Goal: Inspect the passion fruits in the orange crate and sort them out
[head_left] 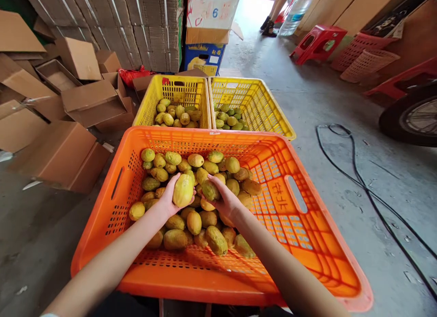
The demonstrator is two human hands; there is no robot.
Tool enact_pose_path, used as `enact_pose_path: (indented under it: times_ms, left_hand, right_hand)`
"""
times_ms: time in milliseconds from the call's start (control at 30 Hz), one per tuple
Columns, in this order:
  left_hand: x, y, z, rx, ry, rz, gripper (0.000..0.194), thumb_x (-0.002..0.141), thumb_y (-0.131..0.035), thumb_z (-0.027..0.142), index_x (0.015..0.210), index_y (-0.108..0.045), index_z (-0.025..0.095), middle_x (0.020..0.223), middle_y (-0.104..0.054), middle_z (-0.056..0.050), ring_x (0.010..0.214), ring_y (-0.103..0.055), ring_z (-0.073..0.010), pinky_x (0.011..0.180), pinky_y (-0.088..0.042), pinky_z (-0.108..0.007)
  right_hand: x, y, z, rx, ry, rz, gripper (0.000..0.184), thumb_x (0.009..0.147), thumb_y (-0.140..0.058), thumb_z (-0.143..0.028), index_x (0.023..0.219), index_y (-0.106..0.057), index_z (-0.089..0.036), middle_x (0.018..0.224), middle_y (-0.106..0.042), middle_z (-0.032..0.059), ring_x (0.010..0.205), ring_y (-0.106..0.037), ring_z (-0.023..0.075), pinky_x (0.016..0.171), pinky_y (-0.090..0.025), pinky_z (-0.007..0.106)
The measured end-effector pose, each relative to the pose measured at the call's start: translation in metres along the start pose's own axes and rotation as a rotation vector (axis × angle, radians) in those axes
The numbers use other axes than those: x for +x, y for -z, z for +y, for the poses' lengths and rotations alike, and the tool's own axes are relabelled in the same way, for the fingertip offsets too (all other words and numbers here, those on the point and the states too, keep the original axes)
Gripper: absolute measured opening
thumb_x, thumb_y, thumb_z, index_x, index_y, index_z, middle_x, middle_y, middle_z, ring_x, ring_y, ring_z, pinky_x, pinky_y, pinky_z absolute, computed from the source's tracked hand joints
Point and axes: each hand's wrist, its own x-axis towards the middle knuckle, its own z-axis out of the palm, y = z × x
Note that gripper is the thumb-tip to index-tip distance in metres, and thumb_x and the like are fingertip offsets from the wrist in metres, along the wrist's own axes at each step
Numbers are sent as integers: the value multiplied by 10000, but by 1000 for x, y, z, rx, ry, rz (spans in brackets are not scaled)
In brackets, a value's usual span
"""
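My left hand (pixel 170 198) is wrapped round a yellow oval fruit (pixel 183 190), smooth and faintly ribbed like a small papaya. Close beside it, my right hand (pixel 225 198) grips a darker, greenish-brown fruit (pixel 210 190) of the same kind. Both hands are just above the pile in a large orange plastic crate (pixel 218 287). Many similar fruits lie heaped in that crate, from yellow to green and brown, such as a lumpy yellow-green fruit (pixel 216 240) near the front. My palms and fingers hide part of the heap.
Behind the orange crate stand two yellow crates, the left crate (pixel 146 101) with yellowish fruit and the right crate (pixel 273 103) with greener fruit. Cardboard boxes (pixel 61 148) are strewn at left. A black hose (pixel 358 176) and a wheel (pixel 414 114) are at right. A person's legs (pixel 276 10) show far back.
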Motion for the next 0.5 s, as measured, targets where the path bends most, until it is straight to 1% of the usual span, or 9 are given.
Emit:
enact_pose_path:
  times_ms: [67, 133, 233, 300, 400, 500]
  left_hand:
    - [2, 1, -1, 24, -5, -5, 342, 1044, -599, 475, 1132, -699, 160, 795, -758, -79, 647, -747, -214, 591, -636, -308]
    - [3, 1, -2, 47, -12, -1, 301, 1037, -629, 430, 1118, -705, 151, 799, -757, -75, 650, -744, -201, 614, -635, -289]
    - [3, 0, -3, 65, -36, 30, 226, 1020, -660, 346, 1118, -714, 150, 800, -756, -58, 631, -728, -181, 633, -633, -275]
    - [3, -1, -3, 63, -58, 53, 204, 1007, -674, 324, 1117, -720, 158, 775, -745, -36, 594, -705, -169, 635, -634, -273]
    - [1, -2, -2, 50, -64, 62, 232, 1027, -627, 352, 1098, -718, 151, 728, -723, -29, 548, -678, -169, 586, -621, -278]
    - [-1, -3, 0, 5, -29, 24, 337, 1077, -500, 406, 1116, -701, 138, 742, -736, -64, 564, -701, -199, 533, -603, -298]
  right_hand:
    - [-3, -1, -2, 24, -46, 24, 169, 827, -797, -357, 886, -672, -260, 829, -727, -14, 753, -706, 169, 656, -624, 271]
    - [-7, -2, -4, 29, -78, 30, 174, 811, -824, -310, 922, -704, -249, 853, -743, -10, 797, -712, 167, 688, -626, 263]
    - [-10, -3, -6, 15, -87, 30, 154, 824, -817, -286, 926, -712, -240, 844, -754, 5, 799, -726, 174, 683, -628, 265]
    - [-11, -4, -7, 21, -99, 47, 139, 838, -798, -274, 934, -706, -235, 847, -758, 14, 781, -742, 180, 669, -632, 268]
    - [-10, -6, -8, 35, -109, 86, 103, 867, -758, -265, 924, -681, -228, 825, -751, 20, 745, -759, 186, 664, -640, 277]
    - [-10, -8, -10, 49, -128, 112, 85, 931, -671, -296, 884, -649, -228, 762, -737, 32, 708, -758, 195, 650, -645, 290]
